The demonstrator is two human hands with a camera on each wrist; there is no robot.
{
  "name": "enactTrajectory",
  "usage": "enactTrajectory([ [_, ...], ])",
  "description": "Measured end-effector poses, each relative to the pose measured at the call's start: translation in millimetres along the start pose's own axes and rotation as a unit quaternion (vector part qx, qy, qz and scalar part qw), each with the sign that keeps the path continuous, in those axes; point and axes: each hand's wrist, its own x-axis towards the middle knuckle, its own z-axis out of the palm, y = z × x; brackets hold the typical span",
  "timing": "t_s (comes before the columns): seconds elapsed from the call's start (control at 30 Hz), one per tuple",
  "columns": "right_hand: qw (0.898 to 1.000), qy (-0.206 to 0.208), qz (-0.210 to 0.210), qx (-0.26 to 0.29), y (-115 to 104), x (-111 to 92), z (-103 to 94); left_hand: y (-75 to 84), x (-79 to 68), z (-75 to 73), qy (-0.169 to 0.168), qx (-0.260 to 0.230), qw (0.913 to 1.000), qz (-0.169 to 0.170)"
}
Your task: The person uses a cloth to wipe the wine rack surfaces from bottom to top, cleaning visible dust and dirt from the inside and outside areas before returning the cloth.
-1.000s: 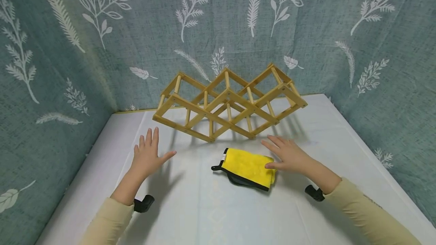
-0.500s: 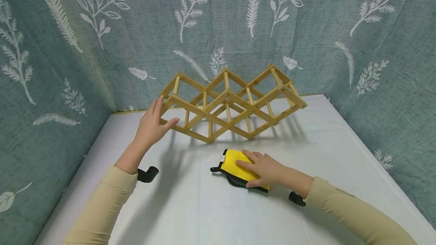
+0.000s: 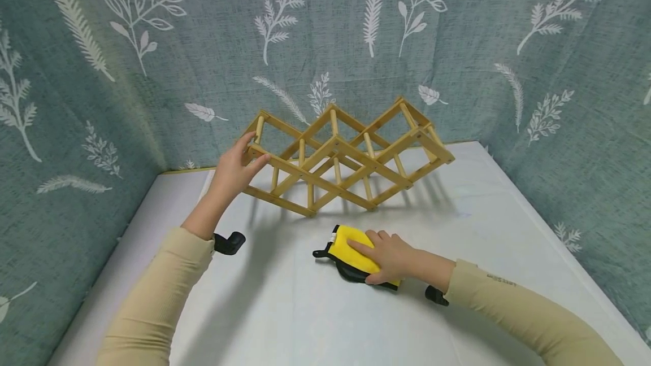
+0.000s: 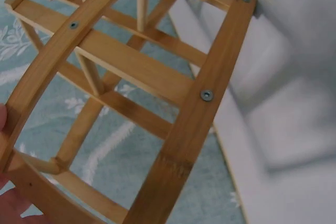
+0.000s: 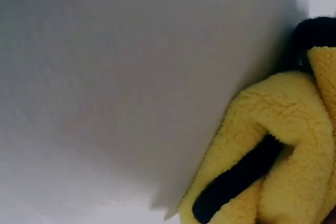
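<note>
A wooden lattice wine rack (image 3: 337,143) stands tilted near the back of the white table. My left hand (image 3: 234,169) holds its upper left end, thumb in front and fingers behind the slat. In the left wrist view the rack's slats (image 4: 181,148) fill most of the picture, with fingertips (image 4: 13,205) against the wood at the left edge. A folded yellow cloth (image 3: 348,244) with black trim and a hanging loop lies on the table in front of the rack. From above, my right hand (image 3: 391,258) grips its right part. In the right wrist view the cloth (image 5: 286,103) looks bunched.
Patterned blue-green fabric (image 3: 346,27) walls the back and both sides. The white tabletop (image 3: 305,321) runs up to it. Black wrist mounts (image 3: 230,243) hang under both forearms.
My left hand has moved forward from over the table to the rack's left end and taken hold. My right hand has come left and down onto the cloth, gathering it in its fingers.
</note>
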Motion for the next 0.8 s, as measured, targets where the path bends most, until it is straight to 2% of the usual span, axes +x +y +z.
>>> enactTrajectory([
  [0.13,1.000,0.001,0.003,0.030,0,-2,1.3,0.5,0.0,0.4,-0.012,-0.002,0.9998,-0.018],
  [0.27,0.998,0.021,-0.002,0.059,5,-8,0.9,1.3,0.6,-0.3,-0.017,-0.004,0.9996,-0.024],
  [0.37,0.995,0.073,-0.012,0.064,15,-18,-4.9,2.1,1.1,0.4,-0.019,-0.015,0.9993,-0.028],
  [0.47,0.984,0.168,-0.015,0.062,31,-32,-19.6,2.0,1.7,1.7,-0.019,-0.025,0.9989,-0.034],
  [0.57,0.955,0.292,-0.009,0.050,49,-44,-39.4,1.7,2.5,2.5,-0.020,-0.037,0.9979,-0.048],
  [0.63,0.928,0.372,0.003,0.034,61,-51,-53.3,1.9,3.2,2.8,-0.022,-0.050,0.9965,-0.063],
  [0.7,0.895,0.446,0.016,0.021,74,-56,-66.4,2.4,3.9,3.1,-0.025,-0.063,0.9947,-0.078],
  [0.77,0.865,0.500,0.033,0.009,86,-58,-78.1,3.2,4.8,3.7,-0.025,-0.077,0.9929,-0.087],
  [0.8,0.855,0.517,0.043,0.004,91,-59,-83.5,3.9,5.4,4.3,-0.023,-0.083,0.9922,-0.090],
])
